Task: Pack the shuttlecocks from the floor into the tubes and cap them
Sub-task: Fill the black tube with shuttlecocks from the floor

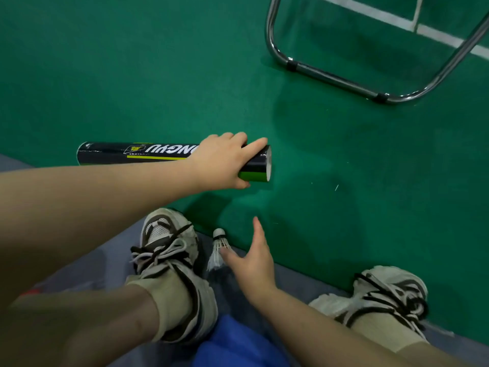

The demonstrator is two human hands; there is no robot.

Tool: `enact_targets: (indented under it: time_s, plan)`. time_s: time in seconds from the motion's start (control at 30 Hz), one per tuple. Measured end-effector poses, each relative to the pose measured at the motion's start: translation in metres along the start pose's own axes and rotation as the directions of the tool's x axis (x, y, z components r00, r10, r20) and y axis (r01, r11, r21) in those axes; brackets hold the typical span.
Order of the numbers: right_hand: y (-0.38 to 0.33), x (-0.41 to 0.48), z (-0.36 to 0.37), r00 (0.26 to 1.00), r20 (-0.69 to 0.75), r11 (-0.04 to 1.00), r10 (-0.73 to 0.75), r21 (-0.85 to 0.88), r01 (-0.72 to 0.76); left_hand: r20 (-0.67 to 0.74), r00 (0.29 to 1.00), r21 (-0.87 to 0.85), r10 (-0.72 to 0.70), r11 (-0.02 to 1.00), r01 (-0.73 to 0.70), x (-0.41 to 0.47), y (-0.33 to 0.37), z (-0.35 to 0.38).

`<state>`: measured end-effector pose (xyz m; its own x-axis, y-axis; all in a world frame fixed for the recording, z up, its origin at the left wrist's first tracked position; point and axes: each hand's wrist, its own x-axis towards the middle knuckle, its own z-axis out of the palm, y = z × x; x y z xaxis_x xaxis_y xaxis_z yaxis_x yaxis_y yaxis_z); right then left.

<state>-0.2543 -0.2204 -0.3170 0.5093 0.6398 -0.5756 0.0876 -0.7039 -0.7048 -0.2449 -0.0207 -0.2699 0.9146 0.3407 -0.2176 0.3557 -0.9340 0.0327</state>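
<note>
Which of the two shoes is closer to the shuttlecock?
The left shoe: the shuttlecock lies just beside it, while the right shoe sits apart, beyond the right hand.

Beige socks (172,298), black-laced cream sneakers (169,250), blue garment (235,343)

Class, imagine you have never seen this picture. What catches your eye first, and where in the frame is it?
The black tube stands out most, lying crosswise at mid-frame against the green floor, with the left hand gripping its right end. Below it, the right hand reaches with straight fingers towards a white shuttlecock beside the left shoe. A chrome chair frame stands at top right.
</note>
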Motion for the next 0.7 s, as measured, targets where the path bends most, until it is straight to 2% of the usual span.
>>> enact_targets:
  time_s: [0.2, 0.3, 0.4, 0.5, 0.6, 0.7]
  plan:
    - [0.014, 0.006, 0.022, 0.982, 0.136, 0.962, 0.130, -0.257, -0.092, -0.009, 1.000, -0.031, -0.009, 0.999, 0.008, -0.004, 0.003, -0.002]
    - [0.016, 0.010, 0.030, 0.975, 0.134, 0.947, 0.179, -0.294, -0.134, -0.017, 1.000, -0.043, -0.025, 0.999, 0.024, -0.005, -0.001, -0.001]
    - [0.012, 0.016, 0.028, 0.976, 0.099, 0.969, 0.192, -0.176, -0.173, -0.034, 0.998, -0.051, -0.049, 0.998, 0.048, -0.004, -0.007, -0.003]
    - [0.004, 0.025, 0.011, 0.984, -0.045, 0.985, 0.172, -0.003, -0.172, -0.054, 0.995, -0.070, -0.082, 0.994, 0.078, -0.001, -0.012, -0.007]
    - [-0.008, 0.037, -0.022, 0.967, -0.224, 0.979, 0.122, 0.189, -0.080, -0.071, 0.991, -0.095, -0.110, 0.990, 0.103, 0.002, -0.015, -0.012]
    - [-0.023, 0.056, -0.068, 0.930, -0.345, 0.916, 0.127, 0.401, 0.024, -0.074, 0.989, -0.111, -0.125, 0.987, 0.116, 0.004, -0.014, -0.016]
